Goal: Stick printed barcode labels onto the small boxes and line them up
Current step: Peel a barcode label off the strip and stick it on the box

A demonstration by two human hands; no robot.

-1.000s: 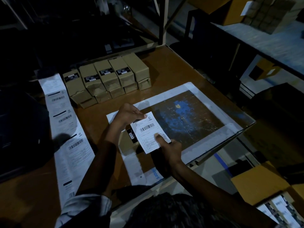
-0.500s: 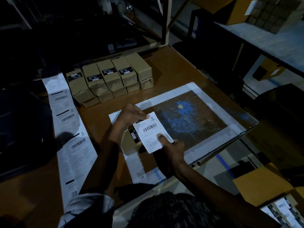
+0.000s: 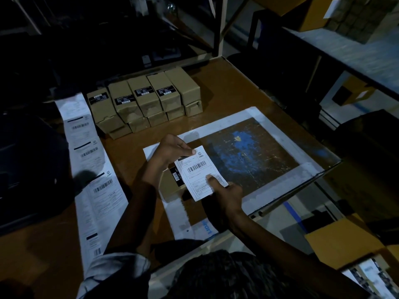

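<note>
Over the near box (image 3: 170,186), a white barcode label (image 3: 199,172) is held tilted, its lower part covering the box's right side. That box lies on the white border of a worn dark mat (image 3: 248,156) at the table's near edge, with a small black sticker showing on its top beside the label. Left hand (image 3: 170,151) pinches the label's upper left corner between thumb and curled fingers. Right hand (image 3: 226,190) grips the label's lower right corner, thumb pressed flat on the printed face and the other fingers hidden beneath; whether the label already touches the box cannot be told.

Farther back on the brown table (image 3: 226,91), a row of boxes (image 3: 146,100) stands side by side in two layers, most of the upper ones bearing black stickers on top. To the left, a long strip of printed labels (image 3: 90,165) runs along the table from the far side toward the person, with barcodes visible on several. At the lower right corner lies a yellow-brown carton (image 3: 336,240), and a shelf (image 3: 345,50) crosses the upper right, both dim.
</note>
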